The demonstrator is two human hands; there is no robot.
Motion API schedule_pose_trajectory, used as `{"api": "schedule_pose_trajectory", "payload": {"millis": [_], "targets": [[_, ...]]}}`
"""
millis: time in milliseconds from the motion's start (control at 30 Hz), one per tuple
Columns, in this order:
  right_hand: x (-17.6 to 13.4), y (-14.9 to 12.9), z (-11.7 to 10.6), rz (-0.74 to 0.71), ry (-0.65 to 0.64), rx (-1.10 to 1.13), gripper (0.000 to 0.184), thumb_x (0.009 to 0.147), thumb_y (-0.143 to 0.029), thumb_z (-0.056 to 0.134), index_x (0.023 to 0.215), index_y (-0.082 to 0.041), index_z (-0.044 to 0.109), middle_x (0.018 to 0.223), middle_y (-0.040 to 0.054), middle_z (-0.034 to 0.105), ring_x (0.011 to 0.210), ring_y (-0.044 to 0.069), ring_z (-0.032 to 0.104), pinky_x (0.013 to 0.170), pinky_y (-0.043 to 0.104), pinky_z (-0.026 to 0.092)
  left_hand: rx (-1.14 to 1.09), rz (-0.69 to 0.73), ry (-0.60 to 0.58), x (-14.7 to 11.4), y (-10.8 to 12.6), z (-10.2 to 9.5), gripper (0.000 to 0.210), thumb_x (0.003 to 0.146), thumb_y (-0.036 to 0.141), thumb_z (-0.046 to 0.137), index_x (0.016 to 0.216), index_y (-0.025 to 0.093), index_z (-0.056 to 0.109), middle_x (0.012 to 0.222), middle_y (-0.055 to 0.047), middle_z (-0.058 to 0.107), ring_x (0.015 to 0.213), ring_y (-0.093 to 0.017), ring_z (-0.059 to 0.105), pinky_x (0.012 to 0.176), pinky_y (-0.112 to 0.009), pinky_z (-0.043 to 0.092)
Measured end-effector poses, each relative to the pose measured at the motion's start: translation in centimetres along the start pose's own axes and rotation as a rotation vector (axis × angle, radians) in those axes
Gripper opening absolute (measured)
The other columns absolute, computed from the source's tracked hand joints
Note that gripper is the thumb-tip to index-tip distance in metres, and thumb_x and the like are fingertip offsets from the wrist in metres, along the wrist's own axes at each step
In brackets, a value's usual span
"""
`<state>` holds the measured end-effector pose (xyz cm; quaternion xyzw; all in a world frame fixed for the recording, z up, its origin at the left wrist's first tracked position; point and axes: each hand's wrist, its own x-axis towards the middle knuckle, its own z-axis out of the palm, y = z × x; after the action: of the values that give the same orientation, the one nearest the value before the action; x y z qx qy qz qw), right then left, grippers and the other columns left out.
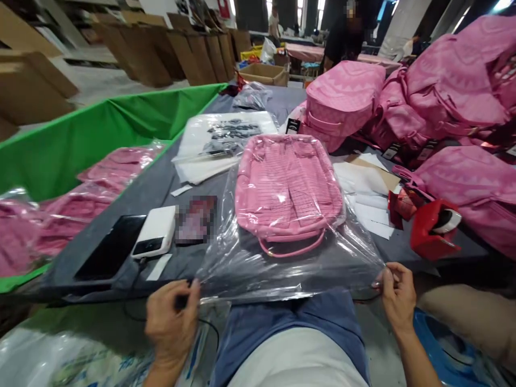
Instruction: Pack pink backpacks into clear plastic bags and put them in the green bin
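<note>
A pink backpack (288,183) lies flat inside a clear plastic bag (258,277) on the grey-covered table, its handle loop toward me. The bag's open-looking edge is stretched wide along the table's front. At its left corner, my left hand (173,317) pinches the plastic between thumb and fingers. The right corner is pinched by my right hand (395,293), fingertips pressed together. Both hands are just past the table edge, well apart from the backpack itself.
Left of the bag lie a white power bank (155,231) and a black phone (110,247). A red tape dispenser (433,231) stands at right, before piled pink backpacks (342,102). Bagged pink items (121,166) fill a green-lined bin (133,110). Plastic bags (189,145) lie behind.
</note>
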<state>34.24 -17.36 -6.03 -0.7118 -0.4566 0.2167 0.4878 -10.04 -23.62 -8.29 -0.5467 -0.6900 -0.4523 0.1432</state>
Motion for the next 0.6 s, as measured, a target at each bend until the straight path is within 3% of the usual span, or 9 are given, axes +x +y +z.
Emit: {"api": "schedule_pose_trajectory", "payload": {"millis": [100,267,400,467,533,600], "targets": [[-0.2,0.3,-0.4,-0.01,0.011,-0.03,0.049,0.085,-0.065,0.06,0.106,-0.021,0.054,0.071,0.0009,0.064,0.057,0.018,0.065,0.056,0.031,0.055,-0.111,-0.265,0.038,-1.2,0.2,-0.5,0.03,0.092,0.043,0.065,0.075,0.024,0.05,0.081,-0.001,0.061,0.075,-0.02,0.058,0.075,-0.035,0.046],[-1.0,0.5,-1.1,-0.016,-0.039,-0.045,0.039,0.088,-0.059,0.057,0.101,-0.022,0.055,0.076,0.0034,0.067,0.058,0.018,0.063,0.054,0.029,0.053,-0.332,-0.497,-0.155,-4.7,1.5,-1.1,0.036,0.08,0.048,0.071,0.068,0.024,0.048,0.078,0.001,0.064,0.069,-0.018,0.062,0.068,-0.034,0.047],[-1.1,0.4,-2.7,-0.113,-0.111,-0.18,0.037,0.086,-0.059,0.057,0.091,-0.022,0.058,0.077,0.0043,0.066,0.063,0.017,0.062,0.052,0.026,0.049,-0.479,-0.917,-0.035,-4.1,1.2,-1.2,0.048,0.067,0.048,0.081,0.066,0.025,0.038,0.057,0.008,0.053,0.051,-0.015,0.052,0.052,-0.029,0.045],[-1.3,0.7,-3.8,-0.097,-0.169,-0.219,0.04,0.086,-0.061,0.056,0.09,-0.022,0.059,0.078,0.0046,0.067,0.064,0.018,0.063,0.049,0.026,0.048,-0.415,-0.894,-0.095,-3.5,0.4,-1.5,0.04,0.065,0.053,0.079,0.077,0.027,0.051,0.052,0.009,0.05,0.046,-0.015,0.049,0.046,-0.028,0.042],[-1.6,1.2,-4.4,-0.103,-0.167,-0.243,0.043,0.086,-0.064,0.056,0.091,-0.022,0.061,0.08,0.0055,0.069,0.068,0.021,0.066,0.056,0.03,0.055,-0.268,-0.695,-0.202,-3.4,-0.3,-2.2,0.034,0.071,0.055,0.07,0.087,0.026,0.062,0.058,0.006,0.057,0.049,-0.017,0.054,0.048,-0.028,0.045],[-1.3,2.0,-3.5,-0.192,-0.123,-0.27,0.044,0.087,-0.066,0.059,0.097,-0.023,0.066,0.085,0.0081,0.071,0.077,0.027,0.07,0.065,0.038,0.059,-0.159,-0.483,-0.22,-3.7,-0.3,-3.1,0.025,0.08,0.051,0.062,0.082,0.026,0.065,0.068,0.0,0.064,0.06,-0.019,0.061,0.058,-0.031,0.051]]}}
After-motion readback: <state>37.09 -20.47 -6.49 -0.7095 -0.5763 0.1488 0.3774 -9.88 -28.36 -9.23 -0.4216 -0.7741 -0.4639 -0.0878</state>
